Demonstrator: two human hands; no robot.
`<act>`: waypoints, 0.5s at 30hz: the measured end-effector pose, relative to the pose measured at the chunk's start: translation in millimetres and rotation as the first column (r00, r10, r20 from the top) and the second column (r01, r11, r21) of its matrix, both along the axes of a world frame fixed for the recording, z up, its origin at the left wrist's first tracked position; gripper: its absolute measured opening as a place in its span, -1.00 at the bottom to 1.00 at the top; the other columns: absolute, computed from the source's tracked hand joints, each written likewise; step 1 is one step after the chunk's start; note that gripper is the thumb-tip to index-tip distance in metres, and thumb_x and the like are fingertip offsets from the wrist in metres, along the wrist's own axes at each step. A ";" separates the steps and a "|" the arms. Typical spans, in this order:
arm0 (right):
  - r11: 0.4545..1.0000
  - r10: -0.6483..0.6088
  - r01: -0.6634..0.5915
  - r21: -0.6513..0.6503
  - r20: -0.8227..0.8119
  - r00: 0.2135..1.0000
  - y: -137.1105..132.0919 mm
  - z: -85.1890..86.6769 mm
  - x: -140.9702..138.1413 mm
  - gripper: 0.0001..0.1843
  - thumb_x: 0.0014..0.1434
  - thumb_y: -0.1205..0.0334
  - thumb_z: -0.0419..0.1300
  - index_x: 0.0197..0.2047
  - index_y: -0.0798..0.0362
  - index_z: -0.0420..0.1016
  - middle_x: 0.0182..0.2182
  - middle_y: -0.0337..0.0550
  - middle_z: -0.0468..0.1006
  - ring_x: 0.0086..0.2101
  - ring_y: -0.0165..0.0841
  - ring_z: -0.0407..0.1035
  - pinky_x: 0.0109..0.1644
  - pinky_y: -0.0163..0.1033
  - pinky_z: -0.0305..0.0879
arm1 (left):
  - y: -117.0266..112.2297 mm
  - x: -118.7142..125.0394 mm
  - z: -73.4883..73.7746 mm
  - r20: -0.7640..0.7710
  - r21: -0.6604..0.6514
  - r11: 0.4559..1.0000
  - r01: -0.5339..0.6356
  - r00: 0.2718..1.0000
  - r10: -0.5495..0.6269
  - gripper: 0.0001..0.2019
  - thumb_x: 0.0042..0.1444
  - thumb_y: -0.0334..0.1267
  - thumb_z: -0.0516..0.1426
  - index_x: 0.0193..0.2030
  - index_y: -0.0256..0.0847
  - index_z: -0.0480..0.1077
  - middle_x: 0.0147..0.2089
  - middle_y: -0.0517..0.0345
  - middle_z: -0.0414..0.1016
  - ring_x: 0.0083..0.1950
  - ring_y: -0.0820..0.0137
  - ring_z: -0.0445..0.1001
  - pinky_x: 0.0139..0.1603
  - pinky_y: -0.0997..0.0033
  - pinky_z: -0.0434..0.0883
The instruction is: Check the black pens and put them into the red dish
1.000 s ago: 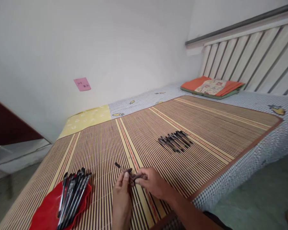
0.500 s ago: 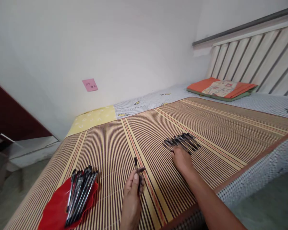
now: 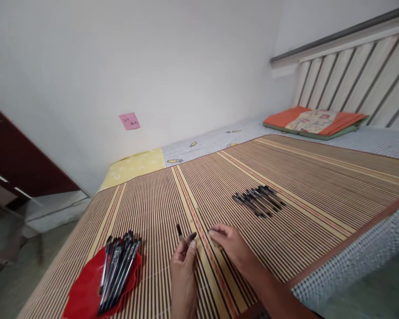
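A person's left hand pinches a dark-tipped pen between thumb and fingers above a striped mat, the black end pointing up and away from the wrist. A second dark shape shows at the thumb tip, too small to identify. Just beside it, the right hand hovers with thumb and fingertips drawn close together; whether anything sits between them cannot be told. Beyond the right hand, a row of dark pens lies side by side at a slant on the mat. To the left, a bundle of clear-barreled pens rests in a red dish, their black ends over its far rim. At the rear, a folded orange cloth lies near a white radiator, and a pink note marks the wall.
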State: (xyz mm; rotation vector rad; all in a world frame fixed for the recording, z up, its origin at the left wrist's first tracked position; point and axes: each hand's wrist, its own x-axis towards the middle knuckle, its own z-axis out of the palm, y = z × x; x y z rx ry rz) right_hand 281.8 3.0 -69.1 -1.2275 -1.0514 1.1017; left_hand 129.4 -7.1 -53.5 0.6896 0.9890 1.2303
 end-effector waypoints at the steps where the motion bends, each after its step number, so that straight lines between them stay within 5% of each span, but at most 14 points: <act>1: 1.000 0.030 -0.030 0.000 -0.061 0.998 -2.8 -0.2 -10.4 -0.74 0.08 0.04 0.23 -0.40 0.08 0.50 -0.57 -0.29 0.42 -0.53 -0.42 0.27 -0.44 -0.31 0.17 | 1.3 -0.3 -1.5 0.015 0.007 1.000 -0.010 1.000 0.010 -0.50 -0.08 -0.14 0.42 0.02 -0.26 0.54 -0.16 -0.02 0.64 -0.11 0.23 0.62 -0.14 0.37 0.52; 9: 0.995 0.099 -0.098 0.013 -0.115 0.989 -17.7 8.7 -45.7 -0.80 0.08 0.12 0.20 -0.43 0.08 0.44 -0.63 -0.39 0.23 -0.57 -0.48 0.08 -0.49 -0.33 0.00 | 4.5 -2.4 -7.2 0.057 0.016 0.995 -0.103 0.993 0.102 -0.59 -0.21 -0.17 0.47 -0.21 -0.30 0.56 -0.25 0.04 0.64 -0.21 0.35 0.61 -0.16 0.49 0.50; 15: 0.990 0.133 -0.130 0.051 -0.069 0.989 -15.1 20.9 -28.8 -0.81 0.11 0.15 0.22 -0.33 0.11 0.53 -0.53 -0.28 0.42 -0.50 -0.45 0.26 -0.42 -0.33 0.16 | 1.6 -4.3 -5.1 0.035 0.012 0.999 -0.032 0.999 0.031 -0.60 -0.21 -0.14 0.47 -0.28 -0.28 0.50 -0.33 0.09 0.60 -0.31 0.34 0.58 -0.25 0.44 0.48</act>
